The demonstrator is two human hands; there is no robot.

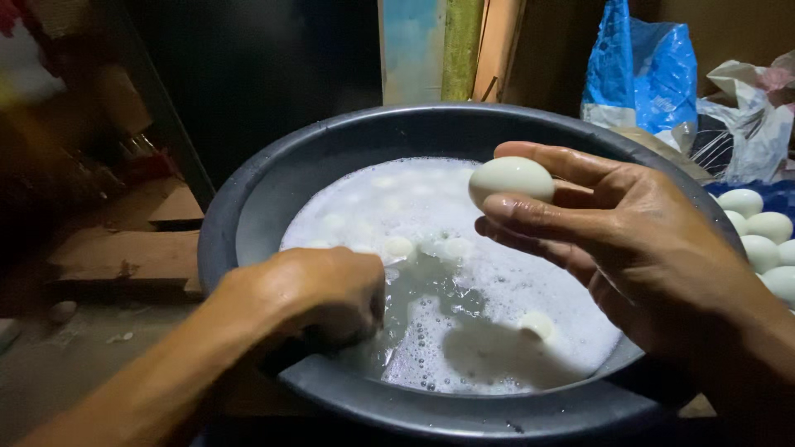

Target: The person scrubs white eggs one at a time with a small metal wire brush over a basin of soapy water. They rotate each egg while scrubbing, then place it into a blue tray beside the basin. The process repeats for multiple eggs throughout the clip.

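1. The right hand [629, 240] pinches a pale egg [511, 180] between thumb and fingertips, holding it up over the far right part of the basin [248, 207], clear of the water.
2. The left hand [319, 294] is curled shut at the near left edge of the basin, knuckles up, fingers dipped into the foam; I cannot tell whether it grips anything under there.
3. The soapy water [489, 298] is white with suds, and several more eggs [397, 247] float half-hidden in it, most toward the far side.
4. To my eye, the held egg wants a light, even pinch, since wet shell is slippery and thin; keeping it low over the water would soften any drop.
5. Just beyond the basin's right rim lies a batch of pale eggs [766, 236] on something blue.
6. Behind those stand a blue plastic bag [654, 70] and crumpled white bags [758, 124].
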